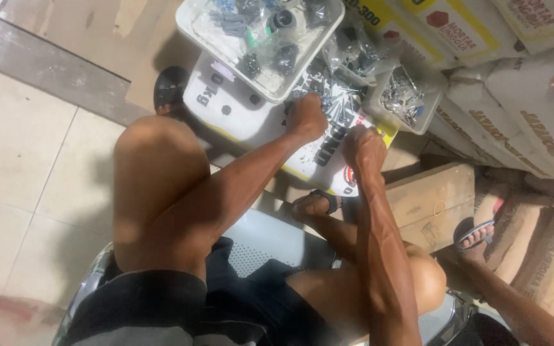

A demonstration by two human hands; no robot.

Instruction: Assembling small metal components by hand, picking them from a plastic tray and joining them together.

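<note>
Sorting small hardware, judging by hand posn: the person sits on a perforated metal seat point(270, 247), knees up, both arms extended fwd over a white flat-topped unit point(238, 106) on the floor.

Left hand point(307, 117): curled into a loose fist, knuckles up, resting on a heap of small dark screws point(328, 96) spread on top of the unit. Whether anything is pinched inside the fist cannot be told; fingertips are hidden.

Right hand point(365, 146): also curled, fingers drawn together, just beside a row of black ribbed pieces point(329, 145) lying on the unit. Grip contents not visible.

Adjacent items:
- Clear plastic tray point(195, 22) w/ bagged black fittings, resting across the far edge of the unit.
- Smaller clear tub point(373, 102) of bright metal screws, to the right of the heap.
- Stacked sacks point(514, 83) behind and to the right.
- Wooden crate point(431, 202) near the right hand.
- Second person's sandalled foot point(476, 236) and forearm at lower right; not part of this work.

Step in hand, est.: picking or separating parts from the screw heap, approx. mid-process, since loose pcs remain scattered. Next move calls for a fine fingertip pinch on single small pcs, w/ care not to knock the tub or scatter the heap off the unit's edge.
</note>
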